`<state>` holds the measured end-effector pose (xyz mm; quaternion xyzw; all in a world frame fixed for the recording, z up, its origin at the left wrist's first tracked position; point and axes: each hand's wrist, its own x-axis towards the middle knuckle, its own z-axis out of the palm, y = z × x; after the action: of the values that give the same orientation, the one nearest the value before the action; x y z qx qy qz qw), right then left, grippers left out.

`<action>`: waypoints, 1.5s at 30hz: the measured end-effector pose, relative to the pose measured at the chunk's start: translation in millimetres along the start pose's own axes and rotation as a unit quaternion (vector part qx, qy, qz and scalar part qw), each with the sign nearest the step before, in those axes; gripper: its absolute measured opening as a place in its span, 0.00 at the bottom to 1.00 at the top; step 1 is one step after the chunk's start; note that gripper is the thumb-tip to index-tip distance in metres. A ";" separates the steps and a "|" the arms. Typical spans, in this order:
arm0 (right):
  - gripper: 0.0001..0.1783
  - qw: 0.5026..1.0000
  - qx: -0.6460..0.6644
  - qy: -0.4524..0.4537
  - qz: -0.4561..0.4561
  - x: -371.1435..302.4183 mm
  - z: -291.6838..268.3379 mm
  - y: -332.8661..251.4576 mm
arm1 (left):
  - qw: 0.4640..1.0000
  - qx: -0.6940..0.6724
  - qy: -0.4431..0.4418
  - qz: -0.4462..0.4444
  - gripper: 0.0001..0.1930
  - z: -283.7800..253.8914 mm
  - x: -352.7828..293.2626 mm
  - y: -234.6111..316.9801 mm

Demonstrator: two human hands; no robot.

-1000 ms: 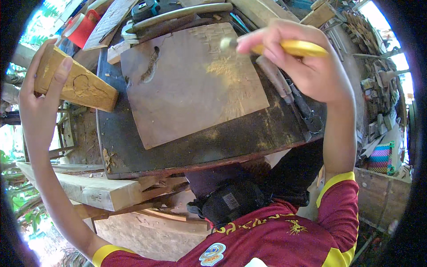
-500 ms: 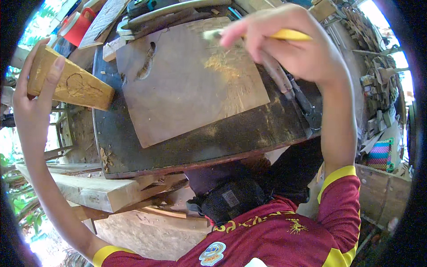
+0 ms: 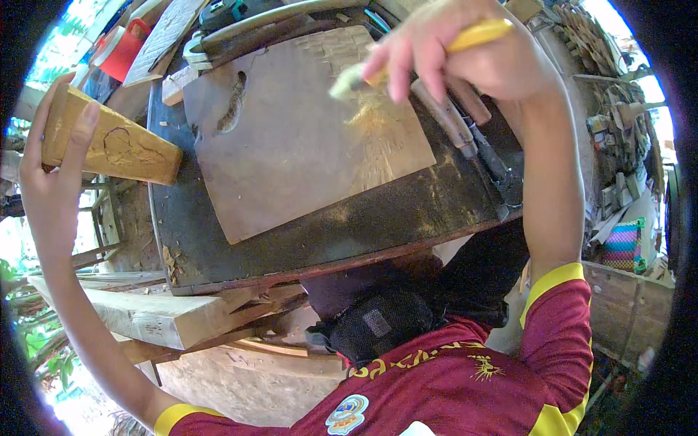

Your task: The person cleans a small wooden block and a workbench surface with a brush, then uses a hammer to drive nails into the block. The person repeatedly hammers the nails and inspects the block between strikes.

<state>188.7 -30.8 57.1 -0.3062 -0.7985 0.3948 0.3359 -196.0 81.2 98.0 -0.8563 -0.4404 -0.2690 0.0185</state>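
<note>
Clasping a wooden block [image 3: 116, 145], left hand [image 3: 52, 168] spread — right hand [image 3: 472, 62] curled round a brush [image 3: 478, 35].

The board [image 3: 291, 152] lies on the table [image 3: 327, 247] between a block [image 3: 138, 152], left, and apparently chisels [image 3: 445, 120], right.

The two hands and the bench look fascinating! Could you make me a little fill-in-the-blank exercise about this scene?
1. The left hand holds a block made of ____.
2. The right hand holds a brush with a ____ handle.
3. Beyond the bench, at the picture's upper left, the jug's body is coloured ____.

Missing words: wood; yellow; red.
</note>
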 end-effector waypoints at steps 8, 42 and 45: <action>0.07 0.998 -0.001 0.037 0.044 35.0 44.0 22.4 | 1.000 0.005 0.002 0.004 0.24 -0.5 1.7 -1.7; 0.07 0.965 0.008 0.255 0.053 59.5 113.0 -16.5 | 1.000 -0.014 -0.007 -0.003 0.26 -4.1 -3.0 4.4; 0.07 0.969 0.011 0.238 0.066 71.5 132.0 -13.4 | 1.000 -0.008 0.011 0.021 0.26 -0.5 -1.6 1.9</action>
<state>41.1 -39.7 28.3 -0.4397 -0.6691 0.3411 0.4925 -195.5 78.7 98.1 -0.8623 -0.4202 -0.2816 0.0226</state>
